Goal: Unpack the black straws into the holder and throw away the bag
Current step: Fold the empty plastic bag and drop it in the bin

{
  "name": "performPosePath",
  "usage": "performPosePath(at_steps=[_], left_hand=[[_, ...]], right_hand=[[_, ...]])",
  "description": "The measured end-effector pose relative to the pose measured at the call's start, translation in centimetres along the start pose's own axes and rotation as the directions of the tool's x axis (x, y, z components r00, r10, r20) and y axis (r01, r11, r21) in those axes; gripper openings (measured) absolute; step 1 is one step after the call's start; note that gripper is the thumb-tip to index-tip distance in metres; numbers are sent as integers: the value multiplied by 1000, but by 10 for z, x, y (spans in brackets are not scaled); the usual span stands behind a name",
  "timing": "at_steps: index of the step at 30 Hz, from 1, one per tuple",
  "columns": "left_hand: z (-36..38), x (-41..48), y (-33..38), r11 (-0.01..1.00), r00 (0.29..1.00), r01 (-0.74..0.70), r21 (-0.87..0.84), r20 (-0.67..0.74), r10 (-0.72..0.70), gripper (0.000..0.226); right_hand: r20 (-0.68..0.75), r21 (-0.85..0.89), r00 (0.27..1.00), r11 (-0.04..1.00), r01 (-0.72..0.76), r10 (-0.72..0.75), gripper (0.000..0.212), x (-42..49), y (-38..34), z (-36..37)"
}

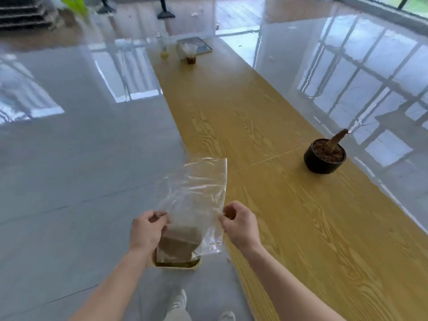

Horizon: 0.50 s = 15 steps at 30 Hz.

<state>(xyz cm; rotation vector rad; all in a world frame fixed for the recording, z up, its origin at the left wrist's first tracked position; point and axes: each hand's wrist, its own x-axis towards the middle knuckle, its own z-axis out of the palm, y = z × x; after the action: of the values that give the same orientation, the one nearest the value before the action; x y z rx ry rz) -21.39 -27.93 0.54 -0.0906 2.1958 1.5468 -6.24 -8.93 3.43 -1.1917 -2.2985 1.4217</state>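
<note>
Bag (192, 193) looks empty, no straws inside. My left hand (148, 230) and right hand (238, 224) pinch its side edges above the bin (176, 267). Remaining: drop it in.

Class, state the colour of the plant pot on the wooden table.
The plant pot is black; the head view shows it.

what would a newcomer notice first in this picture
The clear plastic bag in the lower middle stands out: the left hand and right hand pinch its sides, and it looks empty, held above a bin on the grey floor. To the right runs a long yellow wooden table, with a black plant pot near its right edge and a cup at the far end.
</note>
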Motion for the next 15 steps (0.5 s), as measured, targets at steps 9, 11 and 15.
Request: performPosePath(at_steps=[9, 11, 15], left_hand=[[-72, 32, -41, 971, 994, 5, 237, -110, 21, 14], [-81, 51, -55, 966, 994, 15, 257, -104, 13, 21], [-81, 100, -102, 960, 997, 69, 273, -63, -53, 20]], right_hand=[[84, -161, 993, 982, 100, -87, 9, 4, -23, 84], [72, -184, 994, 978, 98, -86, 16, 8, -19, 110], [29, -222, 998, 974, 52, -46, 30, 31, 15, 174]])
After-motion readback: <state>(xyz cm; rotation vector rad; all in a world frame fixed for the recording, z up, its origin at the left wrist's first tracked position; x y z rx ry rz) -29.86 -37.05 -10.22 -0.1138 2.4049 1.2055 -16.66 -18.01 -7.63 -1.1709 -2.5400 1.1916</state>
